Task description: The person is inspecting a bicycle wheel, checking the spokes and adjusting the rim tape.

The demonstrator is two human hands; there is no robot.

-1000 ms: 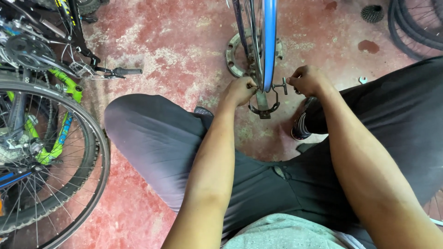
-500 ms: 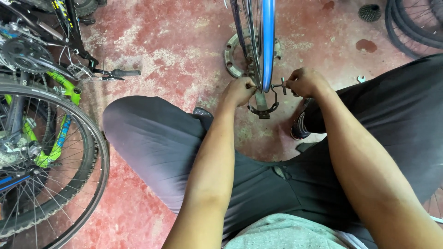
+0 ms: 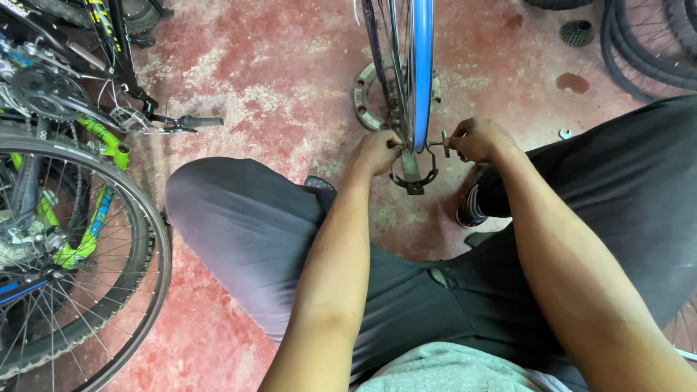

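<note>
A bicycle wheel with a blue rim [image 3: 422,65] stands upright on the red floor in front of me. At its lower end a dark metal bracket [image 3: 414,180] sits around the hub. My left hand [image 3: 377,151] is closed on the left end of the axle. My right hand [image 3: 479,139] grips a small metal tool [image 3: 439,144] on the right end of the axle. Both forearms reach forward over my knees in dark trousers.
A round metal ring [image 3: 367,98] lies on the floor behind the wheel. Bicycles with a green frame [image 3: 72,239] and a pedal [image 3: 178,123] stand at the left. Tyres [image 3: 646,51] and a sprocket cluster [image 3: 577,33] lie at the top right. A small wrench [image 3: 565,133] lies near my right knee.
Both hands stay at the wheel axle with only small shifts. The view has tilted slightly.
</note>
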